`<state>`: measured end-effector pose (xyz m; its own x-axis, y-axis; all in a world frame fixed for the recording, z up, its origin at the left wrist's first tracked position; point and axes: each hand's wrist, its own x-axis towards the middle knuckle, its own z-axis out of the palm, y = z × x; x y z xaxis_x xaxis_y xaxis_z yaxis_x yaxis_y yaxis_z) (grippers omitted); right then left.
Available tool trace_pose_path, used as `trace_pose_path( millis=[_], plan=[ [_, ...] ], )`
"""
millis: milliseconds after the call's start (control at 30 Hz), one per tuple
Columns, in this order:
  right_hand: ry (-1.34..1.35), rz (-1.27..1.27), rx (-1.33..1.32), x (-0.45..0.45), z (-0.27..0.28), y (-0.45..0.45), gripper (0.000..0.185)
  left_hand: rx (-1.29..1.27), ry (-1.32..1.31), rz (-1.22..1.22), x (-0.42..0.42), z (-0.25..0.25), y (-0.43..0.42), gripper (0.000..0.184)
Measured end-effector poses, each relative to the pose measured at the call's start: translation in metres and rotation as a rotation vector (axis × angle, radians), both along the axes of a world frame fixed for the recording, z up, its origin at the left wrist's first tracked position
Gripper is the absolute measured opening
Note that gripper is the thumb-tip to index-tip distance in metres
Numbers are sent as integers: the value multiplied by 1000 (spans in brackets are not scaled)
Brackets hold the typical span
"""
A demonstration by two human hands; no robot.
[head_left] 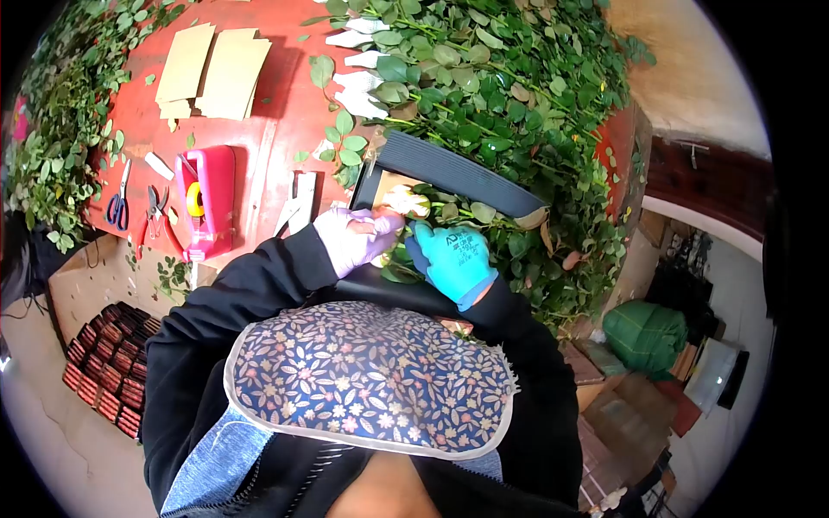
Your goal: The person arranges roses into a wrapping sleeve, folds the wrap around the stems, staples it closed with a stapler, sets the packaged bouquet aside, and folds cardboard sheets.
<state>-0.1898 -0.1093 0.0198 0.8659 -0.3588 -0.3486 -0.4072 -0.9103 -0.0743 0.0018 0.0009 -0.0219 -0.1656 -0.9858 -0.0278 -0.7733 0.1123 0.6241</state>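
Observation:
My left hand (358, 239), in a lilac glove, is curled at the heads of pale peach roses (402, 201) inside a black tray with ridged sides (458, 171). Its fingers are closed against a rose, partly hidden. My right hand (455, 262), in a turquoise and dark blue glove, is close beside it at the tray's near side. Its fingers are bent round the leafy stems just below the blooms, and the fingertips do not show. A piece of brown cardboard (393, 184) lines the tray's left end.
Leafy rose stems (518, 95) with white-wrapped heads (358, 82) cover the red table's right side. To the left lie cardboard sheets (231, 73), a pink tape dispenser (207, 203), red-handled pruners (158, 220) and scissors (119, 203). More foliage (52, 129) lines the far left.

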Motion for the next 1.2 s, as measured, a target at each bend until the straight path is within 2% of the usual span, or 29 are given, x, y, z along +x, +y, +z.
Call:
trace_pose_path(
  millis=[33, 67, 100, 167, 233, 367, 433, 500, 567, 633, 700, 767, 800, 833, 900, 967, 1000, 1167, 1200],
  plan=[
    [-135, 26, -31, 0, 6, -2, 24, -169, 75, -2, 1, -6, 3, 23],
    [-270, 53, -61, 1, 13, -5, 22, -229, 21, -29, 2, -8, 4, 16],
    [-289, -8, 1, 9, 33, -7, 23, -237, 27, -11, 3, -8, 5, 16],
    [-238, -83, -59, 16, 56, -15, 26, -269, -6, -52, 3, -9, 6, 17],
    [-202, -108, -74, 12, 44, -25, 29, -305, -20, -60, 5, -10, 7, 18],
    [-70, -37, -127, 6, 17, -37, 15, -199, -9, -28, 0, -19, 9, 20],
    [-242, -81, -21, 2, 34, -37, 12, -77, 22, -29, 0, -14, 10, 21],
    [-294, -121, 66, -1, 48, -33, 14, -15, 44, -50, 3, -13, 9, 24],
    [-286, -44, 441, -7, 55, -29, 15, -162, 30, -117, 8, -11, 8, 28],
    [-164, -88, 821, -8, 32, -26, 17, -161, 51, -145, 10, -13, 7, 32],
    [-78, -263, 938, -8, 18, -26, 19, -168, 35, -142, 11, -8, 6, 33],
    [-298, -336, 856, -3, 28, -26, 20, -105, 3, -159, 10, 4, 4, 32],
    [-497, -316, 631, -3, 19, -23, 19, -100, 65, -114, 9, 3, 5, 32],
    [-539, -197, 381, 2, 18, -29, 23, -95, 123, -76, 9, 2, 5, 31],
    [-304, -165, 127, 11, 22, -34, 28, -61, 144, -119, 9, 5, 3, 30],
    [-106, -93, 58, 10, -13, -37, 26, -52, 164, -77, 9, 7, 2, 30],
    [-43, -117, 15, 17, -13, -33, 21, -38, 149, -88, 8, 6, 3, 31],
    [-65, -128, -8, 24, -24, -27, 20, 11, 180, -127, 10, 1, 3, 35],
    [-109, -69, 10, 24, -27, -26, 18, -11, 217, -128, 10, -4, 4, 35]
  ],
)
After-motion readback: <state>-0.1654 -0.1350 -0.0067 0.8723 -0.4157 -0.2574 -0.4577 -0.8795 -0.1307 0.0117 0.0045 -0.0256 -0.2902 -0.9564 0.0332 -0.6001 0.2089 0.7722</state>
